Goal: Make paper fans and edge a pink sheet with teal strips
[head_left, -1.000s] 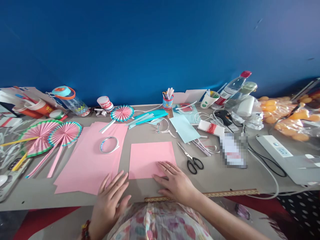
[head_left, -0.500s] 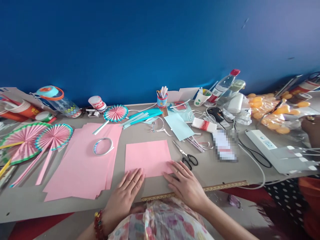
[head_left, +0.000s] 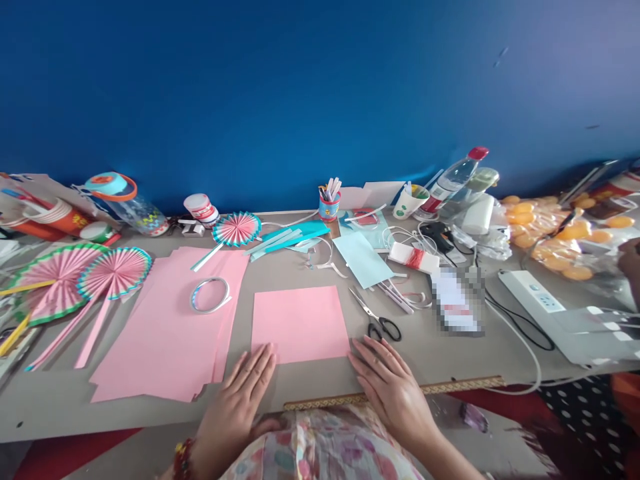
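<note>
In front of me a pink sheet of paper [head_left: 300, 323] lies flat on the grey table. My left hand [head_left: 245, 390] rests flat at its lower left corner, fingertips on the edge and fingers stretched out. Beside the lower right corner lies my right hand [head_left: 393, 387], palm down with the fingers extended, on the tabletop. Neither hand holds anything. Black-handled scissors [head_left: 376, 320] lie just beyond my right fingers. Left of the sheet is a stack of larger pink papers [head_left: 150, 333] with a roll of tape [head_left: 210, 295] on it.
Pleated paper fans [head_left: 114, 273] lie at the left. Light blue paper [head_left: 363, 259], string wound on a white card [head_left: 414, 257], a phone [head_left: 456, 300] and a power strip [head_left: 535, 293] are to the right. A bottle [head_left: 453, 180] stands against the blue wall [head_left: 300, 100].
My right hand has slid rightward off the sheet to the table beside its corner. My left hand has shifted slightly left, to the sheet's edge. The view has moved a little.
</note>
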The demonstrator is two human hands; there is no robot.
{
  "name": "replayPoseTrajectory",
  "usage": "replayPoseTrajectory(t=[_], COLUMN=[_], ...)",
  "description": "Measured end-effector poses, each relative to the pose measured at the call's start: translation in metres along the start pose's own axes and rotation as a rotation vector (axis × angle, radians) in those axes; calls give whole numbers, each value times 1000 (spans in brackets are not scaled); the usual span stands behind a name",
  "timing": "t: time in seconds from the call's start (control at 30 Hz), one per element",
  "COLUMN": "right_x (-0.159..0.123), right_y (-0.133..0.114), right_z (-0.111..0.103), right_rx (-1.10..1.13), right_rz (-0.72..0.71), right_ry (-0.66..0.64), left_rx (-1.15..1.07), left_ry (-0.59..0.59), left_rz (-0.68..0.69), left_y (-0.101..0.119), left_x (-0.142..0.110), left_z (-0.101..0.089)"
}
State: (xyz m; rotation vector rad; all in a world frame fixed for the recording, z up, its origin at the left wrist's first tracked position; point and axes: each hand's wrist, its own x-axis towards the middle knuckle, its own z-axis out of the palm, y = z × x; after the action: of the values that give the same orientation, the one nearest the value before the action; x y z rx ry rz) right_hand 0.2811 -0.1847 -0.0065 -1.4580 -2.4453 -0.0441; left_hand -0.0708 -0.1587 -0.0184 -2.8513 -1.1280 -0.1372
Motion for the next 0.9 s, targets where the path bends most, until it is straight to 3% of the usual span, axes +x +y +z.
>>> replayPoseTrajectory(t=[0.2,0.4,0.63,0.77,0.9], right_x=[1,3,-6,-13,-1], right_y=[3,6,9,40,86], right_z=[-2,-2,-7,-18,-26], right_rx=[43,69,72,49,-19], right_rz=[-13,-29,-11,140,399], right_ry=[-23,-36,28,136,190], left_rx=[102,117,157,120,6], left_ry=[-5,19,116,212,231], left_rz=[-100,-123,-35,-24,-48], left_y=[-8,-8,-21,-25,-20], left_x=[-33,-35,-39,-39,-18], left_z=[-8,-6,9,18,7])
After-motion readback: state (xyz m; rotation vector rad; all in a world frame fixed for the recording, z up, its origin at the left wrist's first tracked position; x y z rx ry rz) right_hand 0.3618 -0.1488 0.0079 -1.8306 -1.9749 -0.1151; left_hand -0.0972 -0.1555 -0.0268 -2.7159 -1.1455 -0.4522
